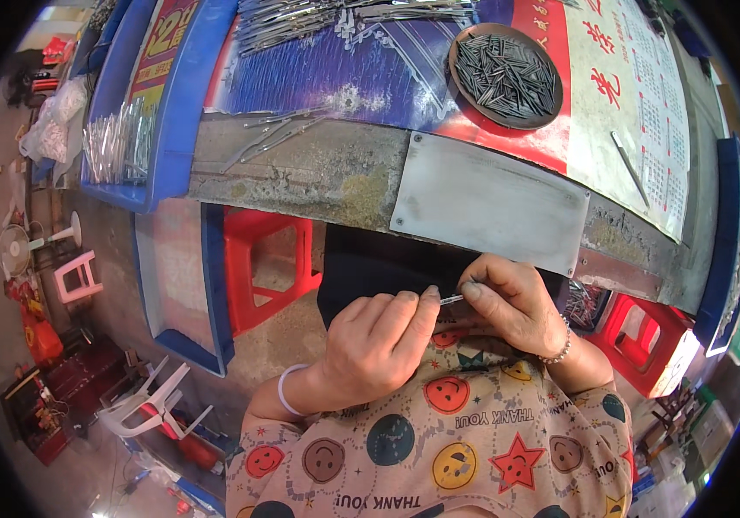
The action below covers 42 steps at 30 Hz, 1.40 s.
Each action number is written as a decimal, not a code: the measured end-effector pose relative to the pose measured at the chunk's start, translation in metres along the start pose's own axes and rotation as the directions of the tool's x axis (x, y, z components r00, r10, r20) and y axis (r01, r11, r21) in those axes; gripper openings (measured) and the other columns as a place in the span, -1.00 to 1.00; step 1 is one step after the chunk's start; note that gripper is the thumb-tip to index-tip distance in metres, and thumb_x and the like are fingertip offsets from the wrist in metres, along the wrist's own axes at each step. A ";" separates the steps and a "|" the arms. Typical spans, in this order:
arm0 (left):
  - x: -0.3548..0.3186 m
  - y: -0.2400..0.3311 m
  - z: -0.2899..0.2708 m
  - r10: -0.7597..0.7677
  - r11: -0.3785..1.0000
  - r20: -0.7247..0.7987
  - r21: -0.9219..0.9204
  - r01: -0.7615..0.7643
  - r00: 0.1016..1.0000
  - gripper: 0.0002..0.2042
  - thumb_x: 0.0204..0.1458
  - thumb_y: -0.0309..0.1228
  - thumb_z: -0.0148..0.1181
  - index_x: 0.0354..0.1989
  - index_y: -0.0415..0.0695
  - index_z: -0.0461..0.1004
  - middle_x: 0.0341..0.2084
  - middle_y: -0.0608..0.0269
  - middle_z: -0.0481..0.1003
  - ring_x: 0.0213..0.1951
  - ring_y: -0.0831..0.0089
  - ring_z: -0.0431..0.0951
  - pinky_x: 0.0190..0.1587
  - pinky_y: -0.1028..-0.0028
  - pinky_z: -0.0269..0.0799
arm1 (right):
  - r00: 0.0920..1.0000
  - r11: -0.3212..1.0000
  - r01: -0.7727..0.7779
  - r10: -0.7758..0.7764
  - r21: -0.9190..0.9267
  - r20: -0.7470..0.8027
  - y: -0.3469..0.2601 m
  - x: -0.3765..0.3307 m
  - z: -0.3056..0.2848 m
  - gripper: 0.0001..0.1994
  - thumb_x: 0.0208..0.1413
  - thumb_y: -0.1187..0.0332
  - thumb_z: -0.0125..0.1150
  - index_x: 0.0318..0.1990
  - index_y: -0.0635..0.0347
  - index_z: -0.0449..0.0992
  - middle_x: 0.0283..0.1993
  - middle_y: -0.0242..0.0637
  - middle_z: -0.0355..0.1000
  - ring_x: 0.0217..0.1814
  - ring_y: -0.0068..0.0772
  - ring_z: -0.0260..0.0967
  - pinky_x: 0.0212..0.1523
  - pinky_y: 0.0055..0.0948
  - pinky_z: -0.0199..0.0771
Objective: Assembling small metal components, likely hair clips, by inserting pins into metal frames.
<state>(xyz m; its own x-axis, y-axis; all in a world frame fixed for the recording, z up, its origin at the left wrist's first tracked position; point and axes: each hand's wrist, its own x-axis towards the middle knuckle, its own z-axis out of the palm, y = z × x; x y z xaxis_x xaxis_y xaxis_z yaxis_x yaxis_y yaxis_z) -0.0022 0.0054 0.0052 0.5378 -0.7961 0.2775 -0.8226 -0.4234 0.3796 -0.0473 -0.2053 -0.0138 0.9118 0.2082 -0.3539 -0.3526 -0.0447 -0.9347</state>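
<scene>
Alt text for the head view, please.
A person's left hand and right hand hold a thin metal piece between them at a worn workbench. On it is a round dish of small dark metal parts; a blue bin of slender silvery pieces is at left.

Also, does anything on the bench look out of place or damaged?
Yes, slightly. One thin metal piece lies alone on the white printed sheet at the right, apart from the round dish. The purple poster is scuffed, with pale patches and a ragged lower edge, perhaps just wear.
</scene>
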 end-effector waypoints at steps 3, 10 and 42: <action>0.001 0.000 0.000 0.008 1.000 0.005 0.006 -0.009 1.000 -0.65 -0.22 -0.57 0.19 -0.16 -0.37 0.47 -0.41 0.15 0.42 -0.49 0.38 0.46 -0.52 0.47 0.33 | 1.000 1.000 -0.001 0.001 0.031 0.002 -0.004 0.001 0.000 -0.83 0.24 0.36 0.06 -0.29 0.31 0.40 -0.55 -0.49 0.28 -0.51 -0.77 0.12 -0.53 -0.67 0.18; 0.003 -0.002 0.001 0.072 0.996 -0.003 0.044 -0.072 0.997 -0.67 -0.24 -0.53 0.18 -0.22 -0.38 0.50 -0.42 0.13 0.41 -0.52 0.43 0.43 -0.52 0.53 0.32 | 1.000 0.999 0.014 -0.014 -0.052 -0.005 0.001 0.000 -0.001 -0.83 0.18 0.36 0.13 -0.32 0.31 0.41 -0.64 -0.32 0.29 -0.61 -0.62 0.16 -0.56 -0.52 0.25; 0.017 0.004 -0.001 0.083 0.993 0.059 0.073 -0.087 0.995 -0.63 -0.30 -0.58 0.20 -0.19 -0.39 0.50 -0.43 0.12 0.42 -0.50 0.34 0.48 -0.50 0.47 0.38 | 0.994 0.978 -0.048 0.068 0.204 -0.090 0.007 -0.018 -0.013 -0.82 0.24 0.36 0.07 -0.22 0.35 0.40 -0.57 -0.39 0.36 -0.54 -0.71 0.26 -0.52 -0.60 0.32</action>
<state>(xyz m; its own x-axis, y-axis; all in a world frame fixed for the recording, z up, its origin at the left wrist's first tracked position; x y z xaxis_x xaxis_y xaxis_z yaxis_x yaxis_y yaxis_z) 0.0037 -0.0089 0.0125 0.4557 -0.8525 0.2560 -0.8778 -0.3827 0.2880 -0.0637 -0.2223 -0.0143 0.9011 0.1158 -0.4178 -0.4315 0.1459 -0.8902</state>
